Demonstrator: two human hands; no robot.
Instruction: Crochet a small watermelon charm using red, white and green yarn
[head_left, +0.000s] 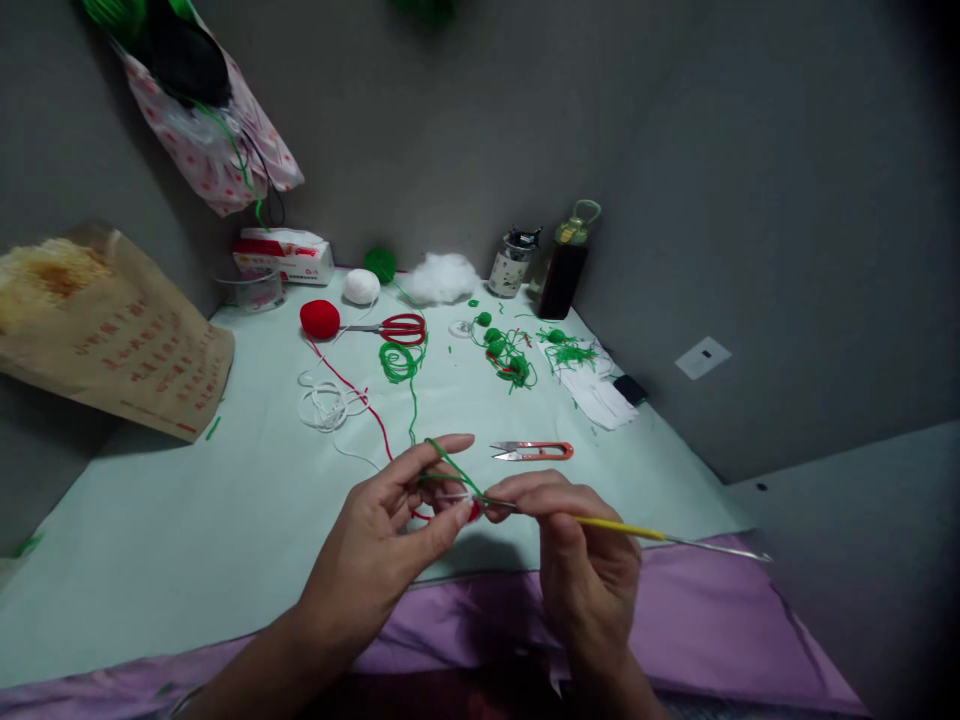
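Note:
My right hand (581, 545) grips a crochet hook (622, 527) with a yellow handle and metal ends; its far tip points right. My left hand (394, 520) pinches a small red and white crochet piece (472, 508), mostly covered by the fingers. Green yarn (450, 462) runs over my raised left index finger down to the hook's working tip, which meets the piece. Red yarn (379, 420) and a thin white strand (352, 453) lead from the table toward my left hand.
Thread snips (536, 451) lie just beyond my hands. Behind are red-handled scissors (401, 328), a red yarn ball (320, 320), a white ball (361, 287), stuffing (442, 278) and green crocheted bits (514, 365). A bottle (566, 270) stands back right; a paper bag (142, 345) is left.

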